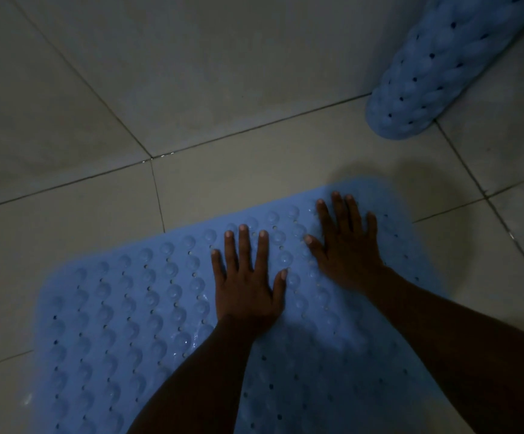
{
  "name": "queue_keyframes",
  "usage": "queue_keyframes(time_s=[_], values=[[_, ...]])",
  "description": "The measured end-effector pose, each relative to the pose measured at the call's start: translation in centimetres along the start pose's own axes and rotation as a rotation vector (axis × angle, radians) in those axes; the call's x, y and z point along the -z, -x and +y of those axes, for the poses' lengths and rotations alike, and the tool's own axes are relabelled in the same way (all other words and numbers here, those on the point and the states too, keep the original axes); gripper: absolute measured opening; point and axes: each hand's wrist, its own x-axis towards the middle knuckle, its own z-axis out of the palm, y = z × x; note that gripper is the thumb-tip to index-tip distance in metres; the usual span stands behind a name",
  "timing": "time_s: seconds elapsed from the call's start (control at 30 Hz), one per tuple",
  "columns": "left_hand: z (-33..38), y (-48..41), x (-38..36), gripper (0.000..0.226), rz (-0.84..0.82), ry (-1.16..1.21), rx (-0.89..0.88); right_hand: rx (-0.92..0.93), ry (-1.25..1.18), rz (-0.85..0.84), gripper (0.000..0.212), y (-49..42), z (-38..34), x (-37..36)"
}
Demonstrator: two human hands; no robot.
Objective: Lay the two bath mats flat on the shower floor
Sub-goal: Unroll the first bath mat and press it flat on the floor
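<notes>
Both hands, left hand (248, 289) and right hand (348, 255), pressed the first mat (122, 324) flat with fingers spread wide; next, probably, unrolling the rolled mat (436, 67) at upper right.

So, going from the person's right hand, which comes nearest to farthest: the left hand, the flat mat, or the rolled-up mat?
1. The flat mat: directly under the right hand, which presses on it.
2. The left hand: beside it on the same mat, thumbs close.
3. The rolled-up mat: farther off at the upper right, untouched.
</notes>
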Motion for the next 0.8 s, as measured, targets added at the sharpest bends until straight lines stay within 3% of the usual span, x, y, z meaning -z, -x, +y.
queue_keyframes(time_s=[0.2, 0.37, 0.53, 0.7, 0.8], values=[[-0.1, -0.1, -0.2, 0.081, 0.024, -0.004, -0.017, -0.016, -0.026, -0.004, 0.082, -0.1, -0.2, 0.0], [-0.1, -0.3, 0.4, 0.08, -0.072, -0.01, -0.004, -0.015, -0.041, -0.033, 0.087, -0.4, -0.1, 0.4], [-2.0, 0.5, 2.0, 0.079, -0.105, 0.105, -0.062, -0.025, -0.042, 0.025, 0.072, 0.7, -1.0, 0.6], [-9.0, 6.6, 3.1, 0.078, -0.044, 0.06, 0.035, 0.132, -0.106, 0.142, 0.071, 4.3, -9.0, 1.3], [-15.0, 9.5, 3.2, 0.082, -0.015, 0.01, 0.109, 0.219, -0.147, 0.106, 0.071, 5.3, -16.0, 0.8]])
